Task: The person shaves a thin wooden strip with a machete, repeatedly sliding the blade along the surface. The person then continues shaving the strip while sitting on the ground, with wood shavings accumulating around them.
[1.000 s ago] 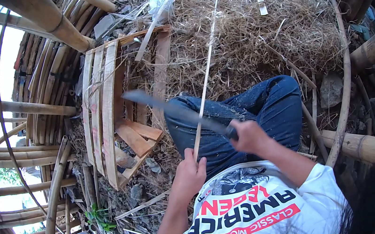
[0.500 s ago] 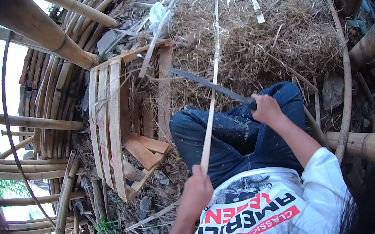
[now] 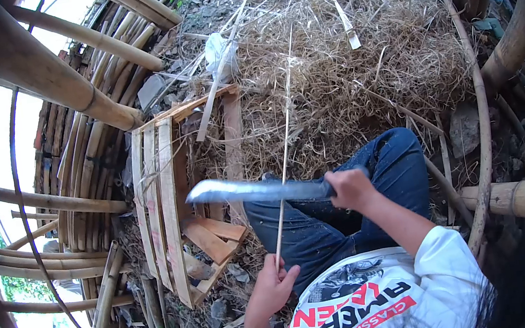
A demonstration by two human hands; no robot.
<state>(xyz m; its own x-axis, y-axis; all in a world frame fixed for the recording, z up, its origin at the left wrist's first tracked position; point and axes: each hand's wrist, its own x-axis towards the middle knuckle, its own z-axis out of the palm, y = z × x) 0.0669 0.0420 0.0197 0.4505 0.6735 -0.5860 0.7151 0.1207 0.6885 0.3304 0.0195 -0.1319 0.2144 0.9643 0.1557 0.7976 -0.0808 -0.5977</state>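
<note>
My right hand (image 3: 352, 189) is closed round the dark handle of a machete (image 3: 246, 192), over my lap. The wide blade points left, a little blurred, and crosses over a long bamboo strip (image 3: 284, 154). My left hand (image 3: 274, 286) pinches the near end of that strip between thumb and fingers. From there the strip runs up and away past my knees onto a heap of shavings (image 3: 357, 78). It shows its narrow edge, so it looks thin. I sit cross-legged in jeans (image 3: 303, 218).
A slatted wooden crate (image 3: 167, 196) lies on its side left of my knee, with loose boards in it. Beyond it stands a bamboo pole frame (image 3: 48, 199). A white plastic bag (image 3: 220, 53) and another bamboo strip (image 3: 338, 5) lie ahead. Thick poles (image 3: 516, 198) are on the right.
The machete has swung nearer to me, its blade now lying almost level across the strip. My left hand has turned the strip from its flat face to its narrow edge.
</note>
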